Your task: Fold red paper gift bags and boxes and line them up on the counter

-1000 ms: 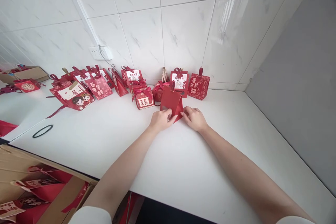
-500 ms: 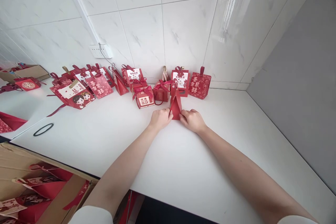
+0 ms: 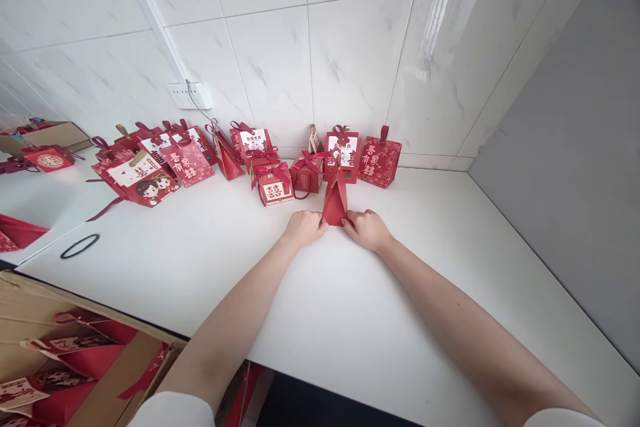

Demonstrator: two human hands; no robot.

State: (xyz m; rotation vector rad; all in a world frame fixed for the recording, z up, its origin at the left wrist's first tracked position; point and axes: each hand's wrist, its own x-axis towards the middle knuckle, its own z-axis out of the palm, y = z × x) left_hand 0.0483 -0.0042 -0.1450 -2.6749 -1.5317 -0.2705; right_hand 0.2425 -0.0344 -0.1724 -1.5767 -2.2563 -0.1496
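Note:
A red gift box (image 3: 335,203) with slanted sides and a ribbon loop on top stands upright on the white table, side-on to me. My left hand (image 3: 304,228) grips its lower left edge with curled fingers. At the lower right edge, my right hand (image 3: 369,229) has its fingers closed on the same box. Just behind it are a red box with a bow (image 3: 307,171) and a red box with a white card front (image 3: 343,153). A patterned red box (image 3: 380,159) with a ribbon loop stands to the right.
Several red gift boxes (image 3: 187,161) crowd the table's left back. A black ring (image 3: 80,246) lies near the left edge. An open carton (image 3: 107,373) with red boxes sits below, front left. A grey panel (image 3: 565,160) borders the right, a tiled wall (image 3: 360,60) the back.
The held gift box looks slightly wider at its base, and its ribbon loop sits a little lower and further right. Both hands have stayed nearly in place.

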